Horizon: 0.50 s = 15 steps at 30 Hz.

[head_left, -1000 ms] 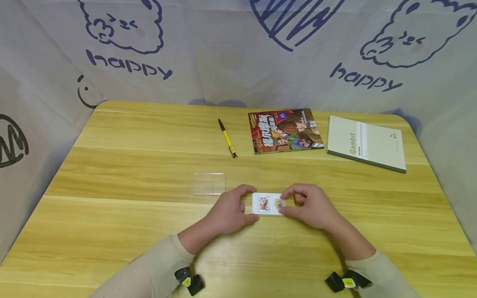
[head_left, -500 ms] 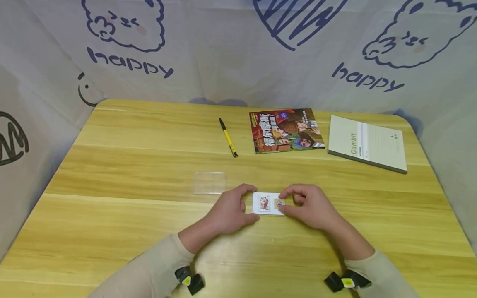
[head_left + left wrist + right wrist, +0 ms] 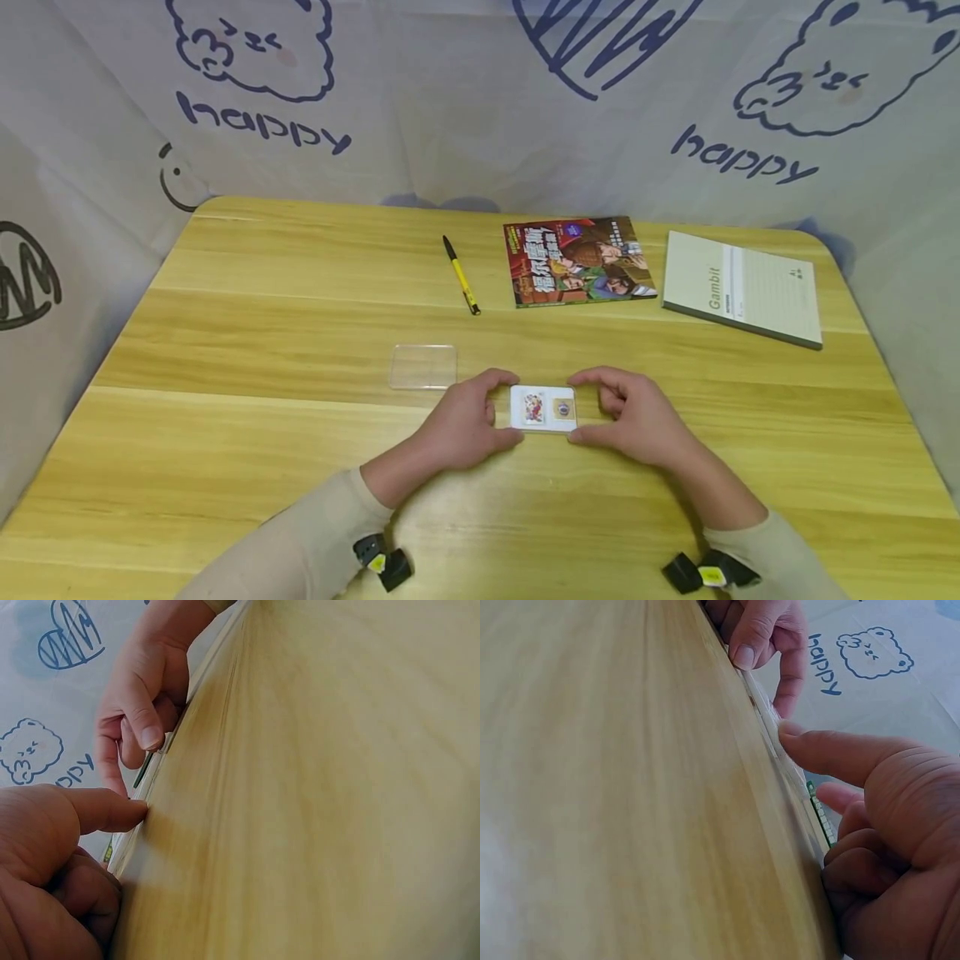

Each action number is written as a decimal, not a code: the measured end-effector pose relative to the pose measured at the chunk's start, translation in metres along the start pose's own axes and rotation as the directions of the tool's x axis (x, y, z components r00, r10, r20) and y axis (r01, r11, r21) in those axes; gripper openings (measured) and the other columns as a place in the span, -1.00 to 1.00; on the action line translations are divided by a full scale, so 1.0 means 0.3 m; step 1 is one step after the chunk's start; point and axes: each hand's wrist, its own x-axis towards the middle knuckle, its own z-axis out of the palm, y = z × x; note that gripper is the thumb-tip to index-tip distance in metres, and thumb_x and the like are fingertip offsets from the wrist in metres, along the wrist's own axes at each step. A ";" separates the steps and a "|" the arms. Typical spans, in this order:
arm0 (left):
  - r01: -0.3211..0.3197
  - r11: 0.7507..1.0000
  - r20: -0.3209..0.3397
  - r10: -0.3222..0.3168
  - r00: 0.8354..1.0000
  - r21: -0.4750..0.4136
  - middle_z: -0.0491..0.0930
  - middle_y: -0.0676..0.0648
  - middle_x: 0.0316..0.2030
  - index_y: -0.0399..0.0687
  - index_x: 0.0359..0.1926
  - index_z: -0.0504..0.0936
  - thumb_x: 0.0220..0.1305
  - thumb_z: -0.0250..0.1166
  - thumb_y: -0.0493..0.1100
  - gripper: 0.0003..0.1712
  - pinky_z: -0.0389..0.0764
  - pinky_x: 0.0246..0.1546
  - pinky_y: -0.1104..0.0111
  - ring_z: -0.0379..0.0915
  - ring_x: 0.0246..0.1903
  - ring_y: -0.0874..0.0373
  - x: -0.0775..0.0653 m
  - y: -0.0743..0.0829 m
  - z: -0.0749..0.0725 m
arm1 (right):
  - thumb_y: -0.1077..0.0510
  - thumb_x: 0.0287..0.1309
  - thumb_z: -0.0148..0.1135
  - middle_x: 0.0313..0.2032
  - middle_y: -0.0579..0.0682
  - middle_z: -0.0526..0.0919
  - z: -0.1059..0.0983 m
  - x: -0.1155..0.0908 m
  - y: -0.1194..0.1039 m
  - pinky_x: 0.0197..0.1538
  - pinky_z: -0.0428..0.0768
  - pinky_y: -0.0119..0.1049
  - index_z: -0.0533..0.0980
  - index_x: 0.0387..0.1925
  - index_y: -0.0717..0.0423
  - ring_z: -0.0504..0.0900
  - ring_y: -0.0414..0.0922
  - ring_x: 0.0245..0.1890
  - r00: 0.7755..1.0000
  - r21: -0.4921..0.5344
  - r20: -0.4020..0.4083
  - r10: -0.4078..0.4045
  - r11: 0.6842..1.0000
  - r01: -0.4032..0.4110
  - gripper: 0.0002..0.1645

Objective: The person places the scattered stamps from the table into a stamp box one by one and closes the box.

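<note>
A thin white rectangular case [image 3: 548, 423] lies on the table in the head view. On it lie a colourful picture piece [image 3: 533, 408], stamp-like, and a smaller tan piece [image 3: 563, 409] with a dark round mark. My left hand [image 3: 463, 425] holds the case's left end between thumb and forefinger. At the right end, my right hand [image 3: 643, 417] holds the two corners the same way. Just left of my left hand lies a clear plastic cover [image 3: 423, 367]. Both wrist views show the fingertips low at the tabletop, with the case nearly edge-on.
A yellow and black pen [image 3: 461, 275] lies behind the case. Further right are a comic-style book [image 3: 579, 262] and a pale notebook [image 3: 742, 287]. White cloth [image 3: 450, 108] with drawings hangs around the wooden table [image 3: 247, 333].
My right thumb and forefinger have let go of the tan piece and spread to the case's right corners. My left hand keeps its hold. The view has shifted slightly.
</note>
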 end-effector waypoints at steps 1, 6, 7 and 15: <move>0.000 1.000 0.000 0.000 1.000 0.000 0.39 0.05 -0.68 -0.21 0.26 0.47 0.01 0.57 -0.23 -0.23 0.29 -0.71 0.41 0.24 -0.73 0.27 0.000 0.000 0.000 | 0.09 -0.21 0.70 -0.68 -0.17 0.16 0.000 -0.001 0.002 -0.19 0.40 -0.21 0.62 0.05 0.02 0.15 -0.22 -0.64 1.000 -0.004 0.002 -0.002 1.000 0.002 -0.31; -0.003 1.000 0.001 0.003 1.000 0.002 0.38 0.05 -0.68 -0.21 0.26 0.47 0.01 0.57 -0.23 -0.23 0.28 -0.72 0.41 0.24 -0.73 0.27 0.001 0.000 0.001 | 0.13 -0.22 0.70 -0.66 -0.17 0.17 0.003 -0.002 -0.001 -0.21 0.40 -0.23 0.61 0.08 0.06 0.18 -0.22 -0.62 1.000 -0.024 0.009 0.000 1.000 0.000 -0.28; -0.003 1.000 0.001 0.003 1.000 0.002 0.39 0.05 -0.68 -0.21 0.27 0.47 0.01 0.56 -0.23 -0.23 0.28 -0.72 0.42 0.24 -0.73 0.27 0.001 0.000 0.001 | 0.14 -0.22 0.70 -0.66 -0.18 0.17 0.004 -0.002 -0.002 -0.21 0.40 -0.23 0.61 0.08 0.06 0.18 -0.23 -0.62 1.000 -0.026 0.008 0.000 1.000 0.000 -0.28; -0.002 1.000 0.002 0.002 1.000 0.000 0.37 0.05 -0.69 -0.22 0.27 0.47 0.02 0.56 -0.24 -0.23 0.27 -0.72 0.42 0.22 -0.75 0.28 -0.001 0.003 -0.002 | 0.15 -0.21 0.69 -0.67 -0.19 0.16 0.011 0.000 0.004 -0.24 0.39 -0.25 0.61 0.07 0.05 0.17 -0.23 -0.62 1.000 -0.042 -0.004 0.001 0.999 -0.002 -0.30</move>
